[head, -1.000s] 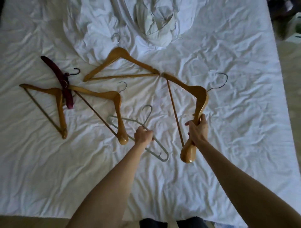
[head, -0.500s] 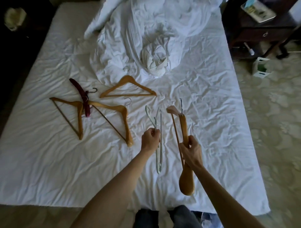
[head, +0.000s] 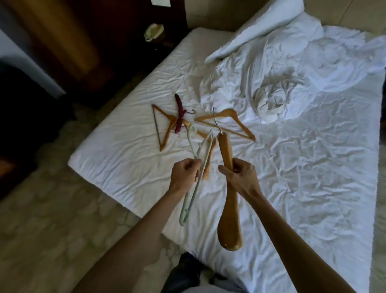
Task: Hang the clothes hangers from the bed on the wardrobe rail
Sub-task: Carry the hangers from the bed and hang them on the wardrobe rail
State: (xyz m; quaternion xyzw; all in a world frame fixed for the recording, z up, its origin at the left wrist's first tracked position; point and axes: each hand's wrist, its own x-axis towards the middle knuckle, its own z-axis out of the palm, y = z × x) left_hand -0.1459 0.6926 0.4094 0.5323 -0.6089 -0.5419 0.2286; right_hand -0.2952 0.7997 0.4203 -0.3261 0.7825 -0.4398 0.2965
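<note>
White rumpled bed (head: pixel 292 167) holds duvet (head: pixel 271 83), three wooden hangers (head: pixel 226 117) and a maroon one (head: pixel 179 117); above it right hand (head: pixel 240 173) grips wood hanger (head: pixel 226 150), left hand (head: pixel 184 175) grips pale hanger (head: pixel 193 196).

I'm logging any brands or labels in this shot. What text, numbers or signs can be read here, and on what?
None can be read.
Wooden hanger in the right hand: no marking shows.
Pale hanger in the left hand: no marking shows.
White plate on the wall: blank as far as can be told.
</note>
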